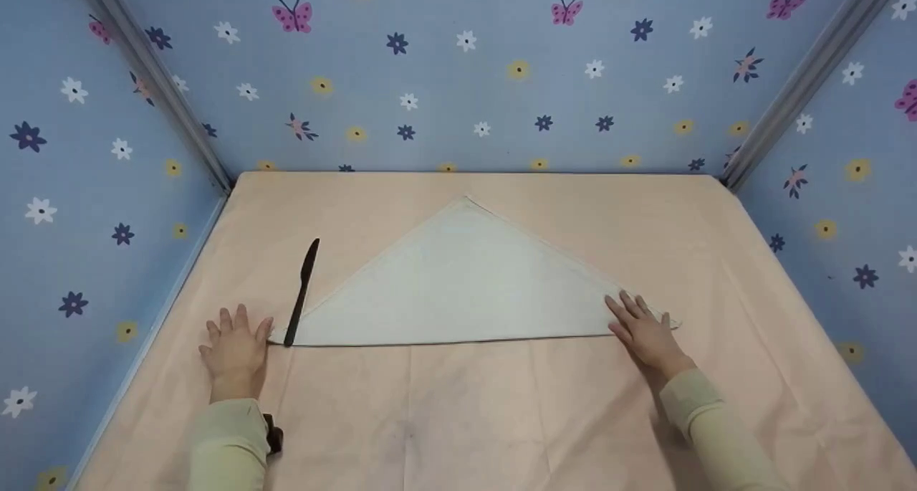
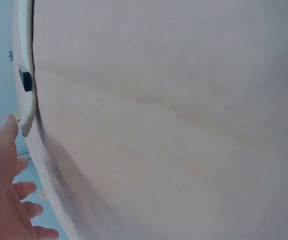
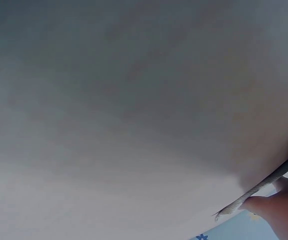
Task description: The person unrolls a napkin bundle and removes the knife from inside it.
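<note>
A white cloth napkin [image 1: 458,283] lies folded as a triangle, its point toward the back wall and its long fold toward the person. Across its left corner lies a black table knife [image 1: 304,290], blade end pointing away. The left hand [image 1: 235,348] is flat on the tablecloth just left of that corner, fingers spread, holding nothing. On the napkin's right corner rests the right hand [image 1: 645,333], fingers extended over the fabric. In the left wrist view, the left thumb [image 2: 8,125] is close to the napkin's corner [image 2: 27,120]. The right wrist view shows the napkin's other corner [image 3: 229,207] beside the right thumb.
A pale peach tablecloth [image 1: 458,419] with creases covers the table. Blue walls [image 1: 444,68] patterned with flowers and butterflies stand at the back and both sides, with grey corner posts [image 1: 157,75]. A dark object [image 1: 273,435] sits at the left sleeve cuff.
</note>
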`<state>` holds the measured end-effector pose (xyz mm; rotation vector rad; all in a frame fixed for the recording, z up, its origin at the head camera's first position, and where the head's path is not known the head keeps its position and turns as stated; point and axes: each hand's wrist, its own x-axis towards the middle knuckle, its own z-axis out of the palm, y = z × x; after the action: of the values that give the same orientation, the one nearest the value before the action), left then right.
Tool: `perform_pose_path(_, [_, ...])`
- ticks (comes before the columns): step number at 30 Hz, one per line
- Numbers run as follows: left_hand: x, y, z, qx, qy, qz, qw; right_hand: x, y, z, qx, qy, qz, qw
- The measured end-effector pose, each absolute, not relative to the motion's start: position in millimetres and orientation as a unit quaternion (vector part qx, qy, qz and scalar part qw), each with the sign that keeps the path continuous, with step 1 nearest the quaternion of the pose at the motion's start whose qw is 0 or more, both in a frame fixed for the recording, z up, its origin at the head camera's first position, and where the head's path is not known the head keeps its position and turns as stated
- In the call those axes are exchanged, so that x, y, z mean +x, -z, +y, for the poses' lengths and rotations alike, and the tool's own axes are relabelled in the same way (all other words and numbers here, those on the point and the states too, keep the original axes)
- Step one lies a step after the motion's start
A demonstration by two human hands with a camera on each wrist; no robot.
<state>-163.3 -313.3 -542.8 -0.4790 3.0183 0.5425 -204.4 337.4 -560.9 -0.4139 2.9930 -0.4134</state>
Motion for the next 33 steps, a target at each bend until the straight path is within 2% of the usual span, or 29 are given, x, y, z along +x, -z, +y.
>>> perform_pose_path(6, [-164,536,-305,-0.171,-0.193,0.966,-0.022,-204,560,337,-0.136,0.130,0.981,0.048])
perform_pose_path(11, [-165,531,-295,-0.178,-0.231,0.953,-0.083,-204,559,337,-0.129,0.140,0.980,0.049])
perform_pose_path(23, [-162,524,-272,-0.216,-0.406,0.871,-0.173,-203,557,336,-0.123,0.140,0.981,0.059])
perform_pose_path(27, [-160,527,-266,-0.241,-0.478,0.823,-0.190,-203,556,336,-0.124,0.137,0.981,0.063])
perform_pose_path(33, [-160,532,-260,-0.273,-0.524,0.785,-0.188,-203,556,336,-0.127,0.132,0.981,0.061])
